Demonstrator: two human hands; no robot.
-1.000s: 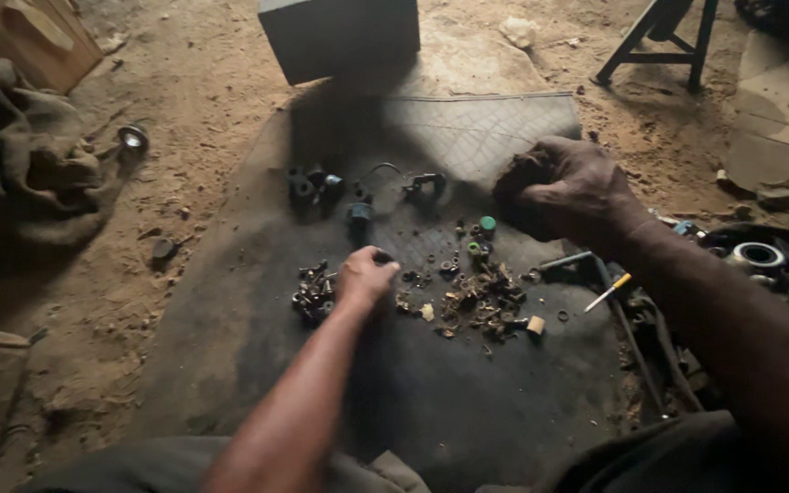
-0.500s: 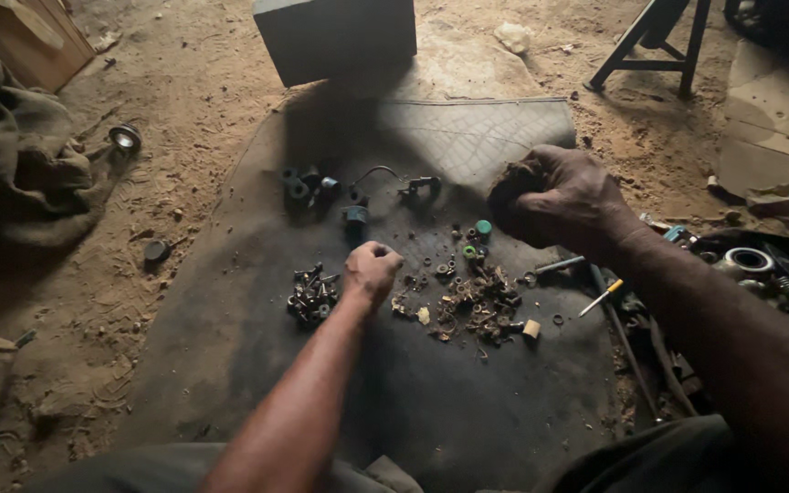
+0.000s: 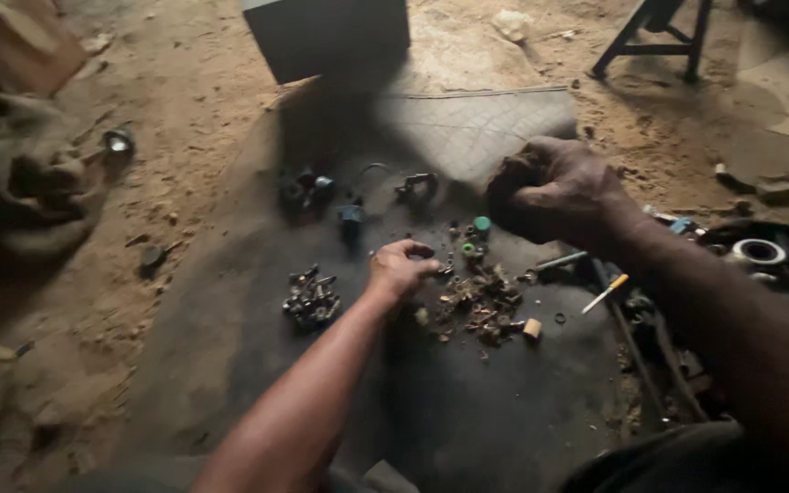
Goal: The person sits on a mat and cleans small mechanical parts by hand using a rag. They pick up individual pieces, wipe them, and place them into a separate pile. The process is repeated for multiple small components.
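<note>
Two hands (image 3: 401, 267) over loose hardware (image 3: 477, 306)

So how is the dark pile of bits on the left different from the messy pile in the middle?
The dark screw pile is small, tight and blackish; the mixed scrap pile is wider, scattered and brownish, with green caps at its far edge. The left hand reaches into the scrap pile, while nothing touches the screw pile. The right hand is raised above the scrap pile, fist closed. Both piles lie on the dark mat.
</note>
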